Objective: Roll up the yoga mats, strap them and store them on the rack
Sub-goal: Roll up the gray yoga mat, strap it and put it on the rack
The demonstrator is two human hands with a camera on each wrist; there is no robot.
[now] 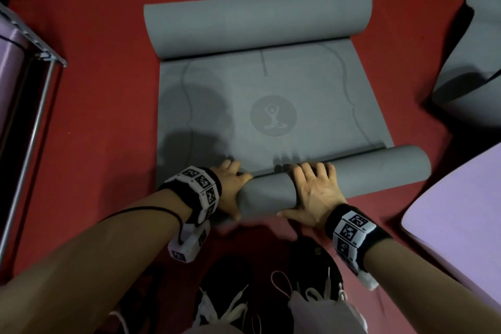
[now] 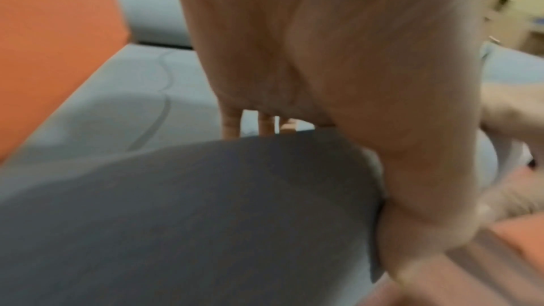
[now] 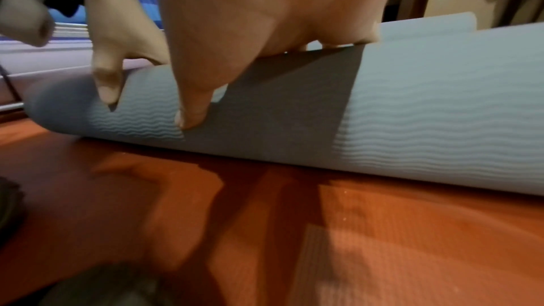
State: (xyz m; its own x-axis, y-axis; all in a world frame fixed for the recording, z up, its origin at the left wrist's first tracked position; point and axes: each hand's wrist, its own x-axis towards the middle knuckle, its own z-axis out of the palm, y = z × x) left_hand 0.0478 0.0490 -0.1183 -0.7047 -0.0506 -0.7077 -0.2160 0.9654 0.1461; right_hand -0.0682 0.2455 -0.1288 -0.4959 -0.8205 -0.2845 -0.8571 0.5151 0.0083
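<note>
Here: grey mat (image 1: pixel 271 106) roll axis left-right; both hands' fingers (image 1: pixel 311 171) curled gripping near roll.

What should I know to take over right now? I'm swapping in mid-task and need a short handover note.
Left hand: curled over the left end of the near roll of the grey mat.
Right hand: draped over the same roll's middle, thumb on its near side.
Mat: lies on the red floor, near end rolled, flat middle showing the round logo, far end curled into a second roll.
Done: the near roll is started.
Left: roll it fully, strap it, store it on the metal rack at left. A purple mat lies flat at right; no strap is visible.
</note>
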